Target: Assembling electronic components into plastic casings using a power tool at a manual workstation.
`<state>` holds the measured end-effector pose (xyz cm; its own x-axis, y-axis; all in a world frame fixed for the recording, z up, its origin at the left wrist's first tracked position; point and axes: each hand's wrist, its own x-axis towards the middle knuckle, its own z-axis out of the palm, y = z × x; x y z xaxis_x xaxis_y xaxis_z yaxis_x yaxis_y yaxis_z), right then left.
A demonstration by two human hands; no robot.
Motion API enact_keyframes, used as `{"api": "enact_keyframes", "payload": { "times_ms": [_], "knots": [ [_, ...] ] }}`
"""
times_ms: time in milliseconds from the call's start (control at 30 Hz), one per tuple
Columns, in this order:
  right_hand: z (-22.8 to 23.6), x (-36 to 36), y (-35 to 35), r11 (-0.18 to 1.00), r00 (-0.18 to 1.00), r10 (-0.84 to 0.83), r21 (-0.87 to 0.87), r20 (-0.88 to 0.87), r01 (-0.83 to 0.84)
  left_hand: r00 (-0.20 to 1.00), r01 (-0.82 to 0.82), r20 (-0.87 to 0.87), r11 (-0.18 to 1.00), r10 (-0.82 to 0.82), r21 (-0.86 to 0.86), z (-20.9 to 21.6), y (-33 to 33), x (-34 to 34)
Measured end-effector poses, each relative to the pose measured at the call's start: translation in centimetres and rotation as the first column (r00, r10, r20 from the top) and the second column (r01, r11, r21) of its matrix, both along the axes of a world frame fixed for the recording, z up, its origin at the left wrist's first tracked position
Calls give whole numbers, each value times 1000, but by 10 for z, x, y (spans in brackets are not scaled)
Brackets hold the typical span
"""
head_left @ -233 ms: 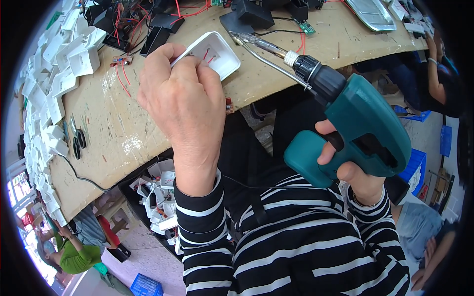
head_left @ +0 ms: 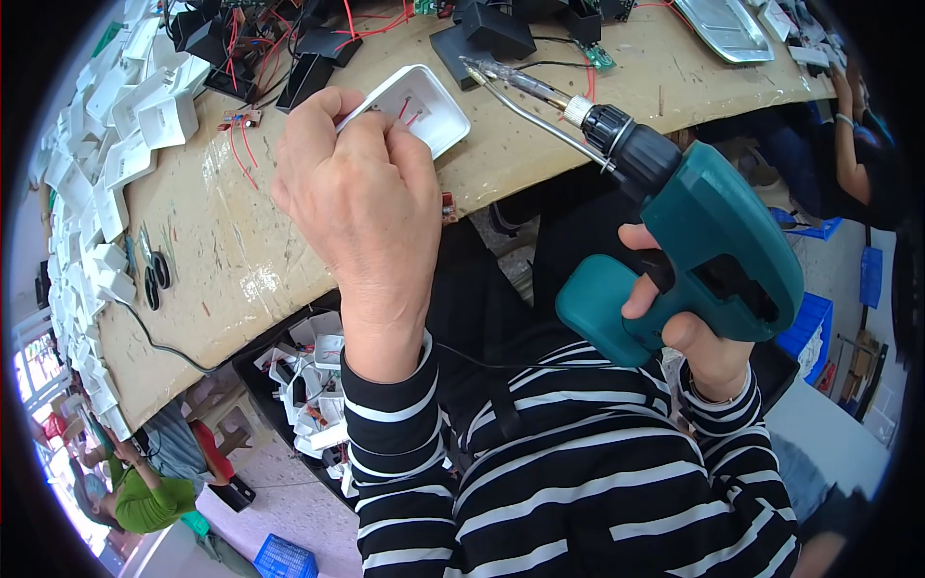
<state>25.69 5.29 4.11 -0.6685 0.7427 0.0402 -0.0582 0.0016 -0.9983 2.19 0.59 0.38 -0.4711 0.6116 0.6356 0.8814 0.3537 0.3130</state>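
My left hand [head_left: 361, 193] is closed on a small white plastic case [head_left: 441, 114], its fingertips bent over the near left wall. Two short red wires [head_left: 409, 111] stick up inside the case. In my right hand [head_left: 713, 358] is a green soldering gun [head_left: 737, 226], gripped by its handle with a finger at the black trigger. The gun's slim tip and curved metal feed tube [head_left: 540, 120] point up and left, apart from the case. A little reddish circuit board [head_left: 449, 206] lies at the table edge beside my left wrist, partly hidden.
White cases [head_left: 159, 120] are heaped along the table's left side. Black housings [head_left: 496, 34] and red wires cover the back. Scissors [head_left: 154, 275], a wired board [head_left: 241, 120] and a metal tray [head_left: 727, 29] lie on the table [head_left: 260, 231]. Below stands a black bin [head_left: 260, 385] of parts.
The soldering gun's tip has shifted slightly right. My left hand keeps its hold on the case. At the lower right, another person has moved down, mostly out of sight.
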Motion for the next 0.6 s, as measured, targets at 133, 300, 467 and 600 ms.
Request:
{"api": "enact_keyframes", "payload": {
  "times_ms": [133, 300, 467, 600],
  "knots": [
    [-3, 2, 2, 1000, 1000, 1, 0, 3, -1, 1000, 0, 1, 1000, 0, 4, -2, 1, -1],
    [-2, 1, 1, 999, 999, -21, -26, 30, 21, 1000, 2, 2, 1000, -2, -2, -2, 1, -1],
    [-2, 3, 2, 1000, 1000, 6, -15, 20, -5, 1000, -1, 9, 1000, 1, 4, -2, 1, -1],
    [-5, 3, 2, 1000, 1000, 19, 20, -16, -19, 1000, 3, 22, 1000, -3, 11, -2, 1, -1]
  ]
}}
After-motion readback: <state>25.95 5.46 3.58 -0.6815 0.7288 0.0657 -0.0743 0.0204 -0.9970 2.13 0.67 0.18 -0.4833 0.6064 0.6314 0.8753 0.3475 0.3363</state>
